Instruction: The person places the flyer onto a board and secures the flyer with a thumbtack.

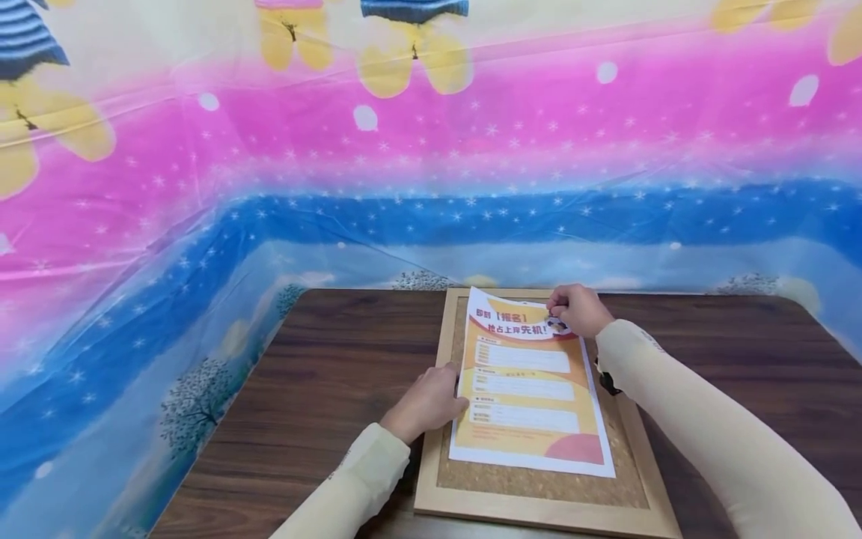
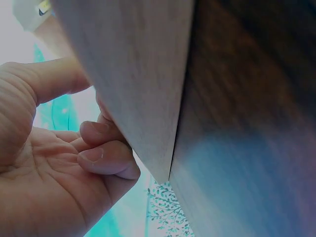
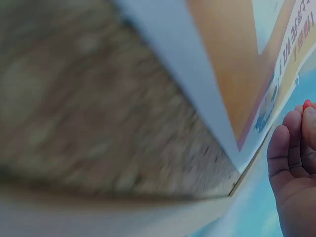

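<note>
Orange flyer lies flat on cork board, centre of the bench. Left hand, grip relaxed, presses the flyer's 9 o'clock edge. Right hand pinches a small red-tipped pin at the flyer's 1 o'clock corner.

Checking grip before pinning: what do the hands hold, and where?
Right hand pinches a small red-tipped pin at the orange flyer's top-right corner; left hand presses its left edge.

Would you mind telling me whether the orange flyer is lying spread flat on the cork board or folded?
Spread, not folded: the flyer lies open on the cork board, though its top edge lifts slightly near the right hand.
</note>
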`<state>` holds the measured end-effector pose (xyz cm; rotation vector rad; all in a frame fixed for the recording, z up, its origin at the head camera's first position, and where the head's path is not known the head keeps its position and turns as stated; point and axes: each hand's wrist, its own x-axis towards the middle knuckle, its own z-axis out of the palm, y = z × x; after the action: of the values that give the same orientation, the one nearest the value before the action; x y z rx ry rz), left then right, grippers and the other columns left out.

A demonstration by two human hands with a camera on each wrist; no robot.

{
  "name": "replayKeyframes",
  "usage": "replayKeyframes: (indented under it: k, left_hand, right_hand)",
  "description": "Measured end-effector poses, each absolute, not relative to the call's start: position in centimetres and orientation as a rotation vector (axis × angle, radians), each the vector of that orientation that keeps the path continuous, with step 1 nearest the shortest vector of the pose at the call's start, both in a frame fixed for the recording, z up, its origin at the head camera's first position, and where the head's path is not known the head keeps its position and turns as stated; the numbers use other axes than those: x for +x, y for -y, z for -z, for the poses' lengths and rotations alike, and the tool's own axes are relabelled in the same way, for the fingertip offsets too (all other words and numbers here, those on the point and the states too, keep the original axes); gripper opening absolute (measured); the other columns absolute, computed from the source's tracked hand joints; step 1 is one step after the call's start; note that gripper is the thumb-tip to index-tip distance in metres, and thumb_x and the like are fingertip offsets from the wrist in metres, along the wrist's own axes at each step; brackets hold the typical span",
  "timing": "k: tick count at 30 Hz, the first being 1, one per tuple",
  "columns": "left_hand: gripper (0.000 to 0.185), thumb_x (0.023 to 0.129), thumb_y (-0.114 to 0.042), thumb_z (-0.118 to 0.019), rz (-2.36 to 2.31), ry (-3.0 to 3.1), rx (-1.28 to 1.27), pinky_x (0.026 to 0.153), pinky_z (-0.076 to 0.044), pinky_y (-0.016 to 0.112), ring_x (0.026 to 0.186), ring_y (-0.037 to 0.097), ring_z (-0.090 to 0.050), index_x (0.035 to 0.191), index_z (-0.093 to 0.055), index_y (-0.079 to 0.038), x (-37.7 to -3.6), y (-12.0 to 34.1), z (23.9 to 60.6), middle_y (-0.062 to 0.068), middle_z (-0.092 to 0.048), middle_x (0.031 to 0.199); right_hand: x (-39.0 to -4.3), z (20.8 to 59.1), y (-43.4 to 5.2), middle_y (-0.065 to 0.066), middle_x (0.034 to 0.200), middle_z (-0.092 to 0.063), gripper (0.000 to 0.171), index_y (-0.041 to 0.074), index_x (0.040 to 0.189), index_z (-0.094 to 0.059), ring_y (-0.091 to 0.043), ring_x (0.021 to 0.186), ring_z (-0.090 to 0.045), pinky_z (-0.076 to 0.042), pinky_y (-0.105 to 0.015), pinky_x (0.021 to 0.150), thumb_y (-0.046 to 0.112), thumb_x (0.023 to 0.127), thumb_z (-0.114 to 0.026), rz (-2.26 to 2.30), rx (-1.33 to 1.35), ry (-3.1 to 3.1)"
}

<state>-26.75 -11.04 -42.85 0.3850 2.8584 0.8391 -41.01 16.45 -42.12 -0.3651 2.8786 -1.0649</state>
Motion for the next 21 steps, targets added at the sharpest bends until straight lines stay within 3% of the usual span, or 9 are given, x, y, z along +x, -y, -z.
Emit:
replayKeyframes:
  k: [5, 21]
  left_hand:
    - [0.036, 0.086, -0.013, -0.068, -0.848, -2.833, 0.381, 0.058, -0.046, 0.029, 0.070, 0.012, -0.056, 0.118, -0.055, -0.001, -26.5, 11.0, 43.0, 0.004, -0.061, 0.089]
    - [0.037, 0.087, -0.012, -0.067, -0.828, -2.813, 0.377, 0.051, -0.045, 0.026, 0.063, 0.010, -0.055, 0.119, -0.052, 0.001, -26.4, 11.1, 42.7, 0.002, -0.059, 0.082]
  right_hand:
    - [-42.3, 43.0, -15.8, -0.013, 0.094, -0.058, 0.013, 0.004, 0.097, -0.061, -0.026, 0.079, -0.054, -0.046, -0.031, 0.055, 0.005, 0.098, -0.048, 1.101, -0.302, -2.797]
    - [-45.1, 43.8, -14.4, -0.013, 0.095, -0.059, 0.014, 0.008, 0.094, -0.065, -0.027, 0.074, -0.053, -0.043, -0.030, 0.049, 0.014, 0.098, -0.053, 1.051, -0.200, -2.774]
